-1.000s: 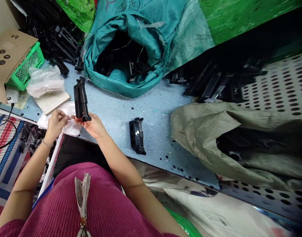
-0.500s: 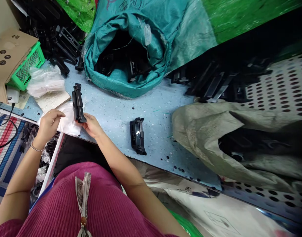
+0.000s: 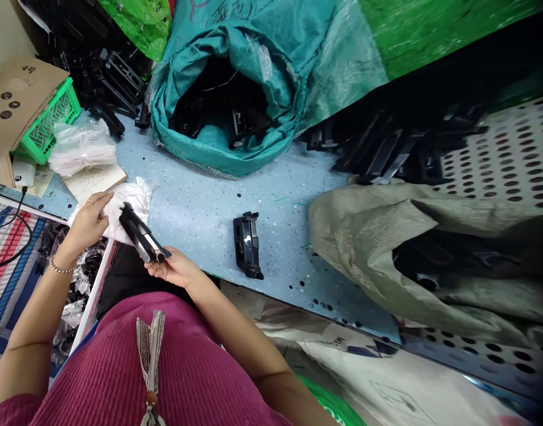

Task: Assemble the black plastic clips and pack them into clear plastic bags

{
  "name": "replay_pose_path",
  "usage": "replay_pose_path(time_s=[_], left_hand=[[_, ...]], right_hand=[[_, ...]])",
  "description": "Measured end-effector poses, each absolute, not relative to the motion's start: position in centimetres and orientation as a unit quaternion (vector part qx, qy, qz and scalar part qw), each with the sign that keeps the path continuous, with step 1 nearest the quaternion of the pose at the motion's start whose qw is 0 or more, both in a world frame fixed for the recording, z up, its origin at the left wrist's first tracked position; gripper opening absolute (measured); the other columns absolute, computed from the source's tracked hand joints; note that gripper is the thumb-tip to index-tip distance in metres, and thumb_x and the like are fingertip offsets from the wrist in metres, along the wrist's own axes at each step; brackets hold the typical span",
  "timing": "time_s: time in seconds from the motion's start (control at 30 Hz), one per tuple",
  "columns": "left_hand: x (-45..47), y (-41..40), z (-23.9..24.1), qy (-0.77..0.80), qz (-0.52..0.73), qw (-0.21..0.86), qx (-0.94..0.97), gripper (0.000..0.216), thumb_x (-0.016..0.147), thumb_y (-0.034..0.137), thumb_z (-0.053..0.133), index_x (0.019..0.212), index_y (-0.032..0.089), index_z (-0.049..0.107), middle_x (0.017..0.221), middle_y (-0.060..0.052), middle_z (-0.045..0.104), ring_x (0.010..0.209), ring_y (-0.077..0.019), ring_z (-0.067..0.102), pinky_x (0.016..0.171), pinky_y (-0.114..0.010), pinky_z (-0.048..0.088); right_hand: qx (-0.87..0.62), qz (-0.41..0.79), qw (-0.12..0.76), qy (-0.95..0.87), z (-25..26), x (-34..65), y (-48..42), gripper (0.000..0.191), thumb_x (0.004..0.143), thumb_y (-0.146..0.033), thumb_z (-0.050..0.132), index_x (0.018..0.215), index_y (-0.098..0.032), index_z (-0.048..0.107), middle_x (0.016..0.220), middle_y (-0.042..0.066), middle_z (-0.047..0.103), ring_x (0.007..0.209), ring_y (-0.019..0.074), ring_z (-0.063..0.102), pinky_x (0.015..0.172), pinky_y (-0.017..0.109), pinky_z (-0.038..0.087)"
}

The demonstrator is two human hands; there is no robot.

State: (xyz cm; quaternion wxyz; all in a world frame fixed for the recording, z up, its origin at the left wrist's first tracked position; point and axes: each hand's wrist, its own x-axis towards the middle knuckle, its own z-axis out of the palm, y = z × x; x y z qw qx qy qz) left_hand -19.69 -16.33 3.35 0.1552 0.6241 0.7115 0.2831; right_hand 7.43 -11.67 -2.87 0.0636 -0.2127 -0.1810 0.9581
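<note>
My right hand (image 3: 176, 267) grips a long black plastic part (image 3: 141, 235) by its lower end. The part tilts, its far end up and left over a stack of thin white plastic bags (image 3: 135, 192). At the left edge of that stack is my left hand (image 3: 91, 220), wearing a beaded bracelet. Its index finger is stretched out and its thumb stands apart, with nothing visible between them. Whether it touches the top bag I cannot tell. A second black plastic part (image 3: 248, 244) lies alone on the blue speckled table (image 3: 200, 207), right of my right hand.
A teal woven sack (image 3: 227, 163) holding black parts lies open at the back. On the right is a grey-beige sack (image 3: 355, 225). Bundled clear bags (image 3: 84, 148), a green basket (image 3: 42, 133) and a cardboard piece (image 3: 22, 89) stand left. Below them sits a crate (image 3: 91, 296) of wrapped parts.
My right hand has drawn the black part down toward my body and tilted it from upright to leaning left. My left thumb and index finger have spread apart.
</note>
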Motion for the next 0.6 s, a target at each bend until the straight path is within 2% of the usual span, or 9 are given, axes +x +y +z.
replay_pose_path(time_s=[0.1, 0.17, 0.23, 0.33, 0.43, 0.5, 0.6], left_hand=[[-19.5, -16.9, 3.4, 0.712, 0.278, 0.175, 0.62, 0.066, 0.081, 0.009, 0.051, 0.147, 0.016, 0.053, 0.148, -0.016, 0.053, 0.08, -0.0126, 0.063, 0.078, -0.03, 0.058], [-19.3, -17.1, 3.4, 0.707, 0.282, 0.191, 0.62, 0.069, 0.082, 0.009, 0.051, 0.15, 0.017, 0.049, 0.152, -0.017, 0.049, 0.076, -0.0107, 0.061, 0.076, -0.03, 0.058], [-19.2, -17.1, 3.4, 0.706, 0.294, 0.2, 0.612, 0.069, 0.083, 0.01, 0.053, 0.151, 0.018, 0.048, 0.152, -0.017, 0.048, 0.073, -0.0097, 0.06, 0.073, -0.03, 0.058], [-19.3, -16.8, 3.4, 0.728, 0.316, 0.176, 0.582, 0.05, 0.087, 0.019, 0.06, 0.137, 0.016, 0.061, 0.137, -0.015, 0.061, 0.081, -0.0139, 0.064, 0.075, -0.031, 0.058], [-19.7, -16.0, 3.1, 0.755, 0.336, 0.126, 0.549, 0.031, 0.09, 0.022, 0.061, 0.118, 0.015, 0.072, 0.118, -0.012, 0.07, 0.088, -0.0177, 0.067, 0.085, -0.035, 0.059], [-19.8, -15.5, 2.7, 0.747, 0.337, 0.116, 0.561, 0.036, 0.09, 0.015, 0.056, 0.123, 0.015, 0.07, 0.124, -0.013, 0.07, 0.095, -0.0188, 0.069, 0.093, -0.038, 0.059], [-19.0, -15.7, 2.7, 0.711, 0.316, 0.118, 0.617, 0.053, 0.088, 0.006, 0.049, 0.139, 0.014, 0.06, 0.141, -0.015, 0.062, 0.121, -0.0238, 0.065, 0.107, -0.043, 0.055]], right_hand=[[-0.204, 0.965, 0.102, -0.126, -3.9, 7.5, -12.4, 0.032, 0.078, -0.035, 0.085, 0.093, -0.013, 0.068, 0.083, 0.009, 0.079, 0.067, 0.0152, 0.075, 0.058, 0.019, 0.06], [-0.175, 0.978, 0.071, -0.085, -4.0, 7.2, -12.6, 0.031, 0.081, -0.034, 0.082, 0.097, -0.012, 0.067, 0.087, 0.01, 0.079, 0.07, 0.0149, 0.074, 0.059, 0.019, 0.061], [-0.16, 0.986, 0.029, -0.046, -4.1, 6.7, -12.5, 0.028, 0.088, -0.033, 0.075, 0.1, -0.01, 0.066, 0.083, 0.008, 0.076, 0.067, 0.0121, 0.072, 0.059, 0.017, 0.06], [-0.155, 0.988, 0.013, 0.006, -4.0, 6.7, -12.2, 0.027, 0.098, -0.034, 0.064, 0.107, -0.009, 0.063, 0.079, 0.004, 0.072, 0.064, 0.0081, 0.067, 0.058, 0.013, 0.057], [-0.15, 0.988, 0.021, 0.024, -3.8, 7.1, -12.0, 0.028, 0.101, -0.036, 0.059, 0.113, -0.011, 0.061, 0.086, 0.004, 0.071, 0.069, 0.0084, 0.066, 0.056, 0.013, 0.055], [-0.151, 0.988, 0.002, 0.025, -3.9, 6.9, -12.0, 0.028, 0.103, -0.036, 0.055, 0.115, -0.011, 0.06, 0.085, 0.004, 0.069, 0.069, 0.0093, 0.065, 0.055, 0.014, 0.055], [-0.161, 0.986, -0.029, 0.035, -4.5, 5.9, -11.7, 0.028, 0.105, -0.035, 0.051, 0.114, -0.009, 0.06, 0.077, 0.003, 0.066, 0.06, 0.0083, 0.059, 0.051, 0.015, 0.052]])
